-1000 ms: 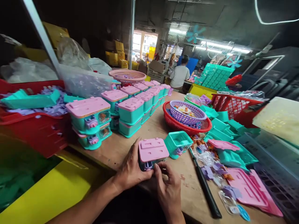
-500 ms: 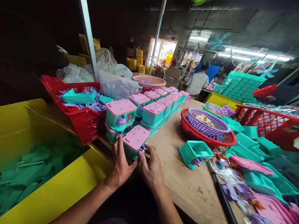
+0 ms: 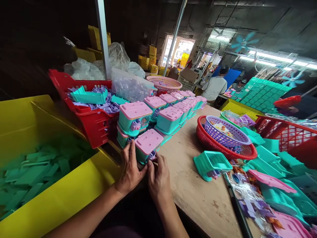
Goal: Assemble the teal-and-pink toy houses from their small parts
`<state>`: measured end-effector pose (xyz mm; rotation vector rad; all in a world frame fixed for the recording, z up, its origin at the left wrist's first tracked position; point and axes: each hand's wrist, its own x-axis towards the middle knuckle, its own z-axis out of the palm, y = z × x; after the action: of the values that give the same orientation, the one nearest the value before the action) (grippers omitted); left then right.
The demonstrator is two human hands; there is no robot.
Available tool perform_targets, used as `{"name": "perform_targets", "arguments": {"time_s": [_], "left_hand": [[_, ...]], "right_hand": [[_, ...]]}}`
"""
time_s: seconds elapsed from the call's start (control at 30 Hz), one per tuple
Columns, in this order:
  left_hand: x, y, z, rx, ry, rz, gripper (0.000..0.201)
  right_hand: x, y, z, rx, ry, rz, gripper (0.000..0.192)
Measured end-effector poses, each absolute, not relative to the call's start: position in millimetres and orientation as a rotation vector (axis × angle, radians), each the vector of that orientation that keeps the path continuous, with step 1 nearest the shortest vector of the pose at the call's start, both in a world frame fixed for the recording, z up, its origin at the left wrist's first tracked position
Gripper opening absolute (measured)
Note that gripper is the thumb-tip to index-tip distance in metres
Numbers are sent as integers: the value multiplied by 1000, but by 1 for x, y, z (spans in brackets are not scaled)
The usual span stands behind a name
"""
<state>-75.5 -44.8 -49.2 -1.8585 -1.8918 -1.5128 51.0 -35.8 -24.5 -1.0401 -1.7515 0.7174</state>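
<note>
Pink-lidded teal toy box (image 3: 148,145), gripped between left hand (image 3: 130,172) and right hand (image 3: 158,177), now sits at the table (image 3: 188,188) edge beside the stacked boxes (image 3: 135,120) at its 11 o'clock, having shifted leftward from the open teal base (image 3: 210,163).

hands (image 3: 145,173) showing: 2 | red crates (image 3: 92,124) showing: 2 | round baskets (image 3: 164,83) showing: 3 | open teal box (image 3: 211,164) sitting: 1 | fans (image 3: 244,41) hanging: 2 | pink-lid boxes: too many to count
</note>
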Motion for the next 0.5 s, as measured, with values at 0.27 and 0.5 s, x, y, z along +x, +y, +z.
{"name": "perform_targets", "arguments": {"time_s": [0.27, 0.5], "left_hand": [[-67, -65, -43, -1949, -1753, -1633, 88], [-77, -53, -30, -2137, -1558, -1730, 71]], "right_hand": [[70, -35, -21, -1107, -1778, 614, 45], [111, -46, -22, -1332, -1630, 199, 95]]}}
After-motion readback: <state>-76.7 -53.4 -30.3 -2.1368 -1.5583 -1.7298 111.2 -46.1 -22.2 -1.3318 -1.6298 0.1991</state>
